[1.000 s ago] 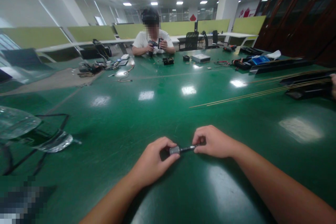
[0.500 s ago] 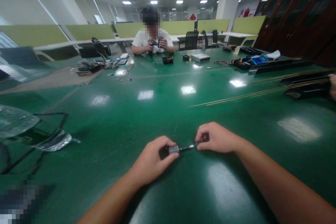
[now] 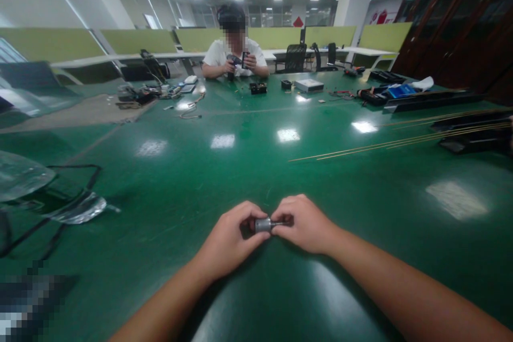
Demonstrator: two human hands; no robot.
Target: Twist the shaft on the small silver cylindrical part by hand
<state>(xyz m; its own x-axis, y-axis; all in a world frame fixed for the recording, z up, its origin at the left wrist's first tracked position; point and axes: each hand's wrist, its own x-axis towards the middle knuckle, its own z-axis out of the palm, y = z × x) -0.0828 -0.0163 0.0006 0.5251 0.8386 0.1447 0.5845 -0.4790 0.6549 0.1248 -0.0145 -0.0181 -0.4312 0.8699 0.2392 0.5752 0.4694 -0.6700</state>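
Observation:
My left hand [image 3: 233,235] is closed, thumb and fingers pinching a short grey metal cylinder [image 3: 263,225]. From the cylinder's right end a thin metal shaft [image 3: 276,223] sticks out, lying roughly level. Around this shaft, close against the cylinder, the fingertips of my right hand [image 3: 303,224] are pinched together. Most of the shaft is hidden behind those fingers, so its far end is hard to make out. Both hands rest low over the green tabletop [image 3: 256,176], nearly touching each other.
Across the table a person [image 3: 234,56] holds a drill-like tool. Thin brass-coloured rods [image 3: 360,150] and black trays [image 3: 476,139] lie at right. A clear plastic bottle [image 3: 82,209] lies at left. Loose electronics and cables [image 3: 140,93] sit at far left, a toolbox [image 3: 372,96] at far right.
My right hand has moved left along the shaft, from its outer end up to the cylinder. My left hand keeps its grip on the cylinder. The view has shifted slightly.

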